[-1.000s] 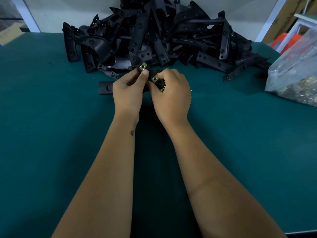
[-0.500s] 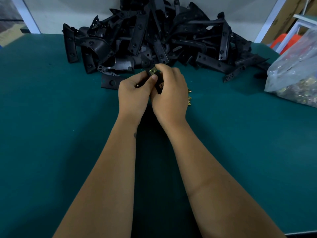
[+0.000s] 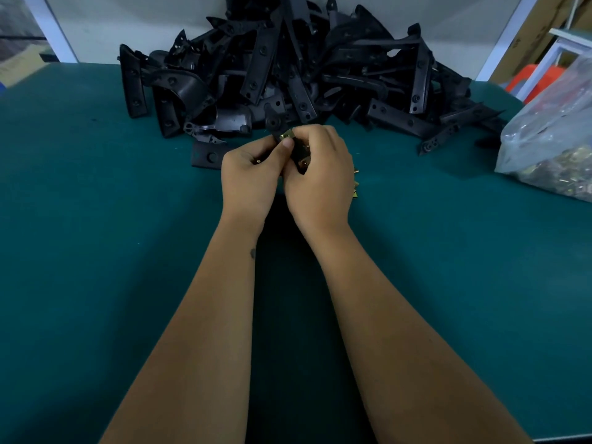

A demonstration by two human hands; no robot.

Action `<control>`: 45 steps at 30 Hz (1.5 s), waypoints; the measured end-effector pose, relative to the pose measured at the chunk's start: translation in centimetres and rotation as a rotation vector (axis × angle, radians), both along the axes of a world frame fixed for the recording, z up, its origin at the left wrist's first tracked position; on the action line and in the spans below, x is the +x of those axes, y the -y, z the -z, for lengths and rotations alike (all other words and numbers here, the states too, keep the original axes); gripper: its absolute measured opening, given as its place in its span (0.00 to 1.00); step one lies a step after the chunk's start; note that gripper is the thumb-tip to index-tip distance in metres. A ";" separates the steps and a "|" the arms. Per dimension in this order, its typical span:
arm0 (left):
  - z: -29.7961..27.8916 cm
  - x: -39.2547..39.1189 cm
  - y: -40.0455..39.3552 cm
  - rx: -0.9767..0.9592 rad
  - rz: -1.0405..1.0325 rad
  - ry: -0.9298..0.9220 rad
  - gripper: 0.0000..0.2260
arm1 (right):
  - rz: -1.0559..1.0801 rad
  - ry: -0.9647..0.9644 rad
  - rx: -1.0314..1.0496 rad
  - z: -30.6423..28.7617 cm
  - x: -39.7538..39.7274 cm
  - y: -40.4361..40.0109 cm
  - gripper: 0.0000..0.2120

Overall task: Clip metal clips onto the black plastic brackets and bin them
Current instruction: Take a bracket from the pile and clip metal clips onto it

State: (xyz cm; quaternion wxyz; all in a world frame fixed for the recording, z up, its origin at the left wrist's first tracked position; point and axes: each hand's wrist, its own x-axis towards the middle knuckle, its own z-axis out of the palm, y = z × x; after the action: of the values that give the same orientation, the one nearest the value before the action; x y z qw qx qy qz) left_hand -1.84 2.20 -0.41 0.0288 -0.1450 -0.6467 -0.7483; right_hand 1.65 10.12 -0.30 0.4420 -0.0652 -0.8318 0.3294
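Both hands meet over the green table, just in front of a big heap of black plastic brackets. My left hand and my right hand together grip one small black bracket, mostly hidden between the fingers. A brass-coloured metal clip sits at the bracket's far end, under my left thumb tip and my right fingertips. A second clip shows lower on the bracket near my right palm. A few loose metal clips lie on the table just right of my right hand.
A clear plastic bag of metal clips lies at the right edge of the green table. One single black bracket lies flat left of my hands. An orange object stands beyond the table at the far right.
The hands closed tighter together and shifted slightly away from me and to the right. The bracket, earlier seen angled between the thumbs, is now mostly covered by my right fingers.
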 end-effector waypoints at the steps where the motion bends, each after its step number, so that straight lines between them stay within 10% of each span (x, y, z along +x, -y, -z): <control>1: -0.1 0.0 0.0 0.021 -0.004 0.018 0.06 | -0.004 0.009 -0.014 0.1 0.0 0.1 0.10; 5: -0.3 -0.1 0.2 0.152 -0.046 0.122 0.06 | 0.000 0.024 -0.067 0.2 -0.2 0.1 0.20; 29: -0.6 -0.1 0.4 0.193 -0.061 0.140 0.13 | -0.050 -0.009 -0.042 0.5 -0.5 -0.2 0.08; 41: -0.1 0.2 -0.1 -0.406 -0.248 -0.262 0.28 | 0.003 -0.090 -0.653 -0.5 -0.2 -1.2 0.06; 45: -0.6 0.5 -0.7 -0.033 -0.343 0.064 0.38 | -0.025 -0.156 -0.950 -1.1 -0.3 -2.0 0.07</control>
State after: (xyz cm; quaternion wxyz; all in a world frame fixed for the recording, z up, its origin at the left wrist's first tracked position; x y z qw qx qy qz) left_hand -1.30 2.95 0.18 0.1330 -0.0091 -0.6749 -0.7258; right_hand 1.33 12.15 0.79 0.4205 -0.2249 -0.5541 0.6823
